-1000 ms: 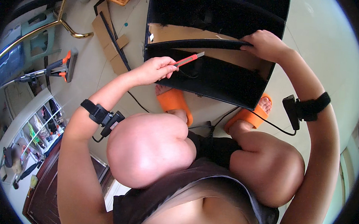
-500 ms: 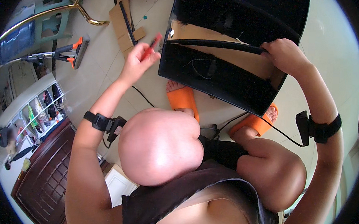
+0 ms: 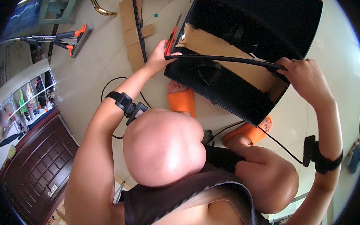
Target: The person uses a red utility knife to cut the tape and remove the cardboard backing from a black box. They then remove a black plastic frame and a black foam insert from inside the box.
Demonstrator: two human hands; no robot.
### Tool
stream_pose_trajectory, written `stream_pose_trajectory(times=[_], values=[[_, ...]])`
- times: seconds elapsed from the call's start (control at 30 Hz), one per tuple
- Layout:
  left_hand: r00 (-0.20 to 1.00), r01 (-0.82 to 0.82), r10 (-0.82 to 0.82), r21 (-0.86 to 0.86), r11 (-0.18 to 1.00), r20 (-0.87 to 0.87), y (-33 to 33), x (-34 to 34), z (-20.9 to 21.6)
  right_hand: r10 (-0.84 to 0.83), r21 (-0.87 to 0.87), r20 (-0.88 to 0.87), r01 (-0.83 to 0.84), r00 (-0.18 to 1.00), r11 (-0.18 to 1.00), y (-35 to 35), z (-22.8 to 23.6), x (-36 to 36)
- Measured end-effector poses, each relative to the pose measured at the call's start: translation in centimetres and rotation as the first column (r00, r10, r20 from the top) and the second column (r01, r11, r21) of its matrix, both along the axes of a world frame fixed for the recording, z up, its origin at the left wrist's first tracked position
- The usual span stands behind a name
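A black box [image 3: 230,93] with bare brown board inside lies open on the floor in front of me. Across its opening runs a long black strip [image 3: 228,59], slightly bowed upward. My left hand [image 3: 155,62] pinches the strip's left end. Upright in that same hand is a red-handled knife [image 3: 170,42], its thin grey blade pointing away from me. At the strip's other end, my right hand [image 3: 306,77] has its fingers closed over it, by the box's right side. The inner corners of the box are dark and hard to make out.
Brown cardboard pieces [image 3: 129,31] and black strips [image 3: 139,27] lie left of the box. Farther left are a floor squeegee [image 3: 71,40] and a gold metal frame [image 3: 99,9]. My feet in orange slippers [image 3: 180,102] are close to the box; a black cable [image 3: 283,145] crosses the floor.
My left hand has moved right to the strip's left end, keeping the knife. The strip is now lifted clear above the opening. My right hand still holds its right end.
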State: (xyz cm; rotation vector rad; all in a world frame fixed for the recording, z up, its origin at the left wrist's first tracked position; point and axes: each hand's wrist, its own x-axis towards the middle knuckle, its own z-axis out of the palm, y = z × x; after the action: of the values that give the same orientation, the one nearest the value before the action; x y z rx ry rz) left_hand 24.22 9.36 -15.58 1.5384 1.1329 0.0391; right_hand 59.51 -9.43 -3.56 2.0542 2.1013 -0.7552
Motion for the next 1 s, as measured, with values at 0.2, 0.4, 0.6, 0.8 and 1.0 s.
stream_pose_trajectory(times=[0.2, 0.4, 0.6, 0.8, 1.0], values=[[0.91, -0.349, 0.376, -0.165, 0.922, 0.177, 3.3, -0.9, 3.4, 0.004, 0.038, 0.166, -0.011, 0.986, 0.999, 1.2, 2.5, 2.4], [0.898, 0.296, -0.416, 0.5, 0.814, 0.146, 2.7, 4.6, 10.9, 0.166, 0.19, 0.18, -0.2, 0.97, 0.961, 7.2, 4.0, -0.7], [0.962, 0.272, -0.264, 0.293, 0.916, -0.069, 1.9, 2.5, 9.6, 0.243, 0.44, 0.357, -0.392, 0.902, 0.808, 11.6, 6.4, -1.4], [0.964, 0.256, -0.264, 0.358, 0.898, -0.029, 0.8, 3.7, 11.7, 0.325, 0.124, 0.39, -0.399, 0.861, 0.909, 14.7, 10.8, -3.3], [0.991, 0.0, -0.102, 0.748, 0.663, 0.09, 0.5, 2.1, 10.0, 0.282, 0.816, 0.11, -0.249, 0.953, 0.522, 15.4, 9.5, -3.0]])
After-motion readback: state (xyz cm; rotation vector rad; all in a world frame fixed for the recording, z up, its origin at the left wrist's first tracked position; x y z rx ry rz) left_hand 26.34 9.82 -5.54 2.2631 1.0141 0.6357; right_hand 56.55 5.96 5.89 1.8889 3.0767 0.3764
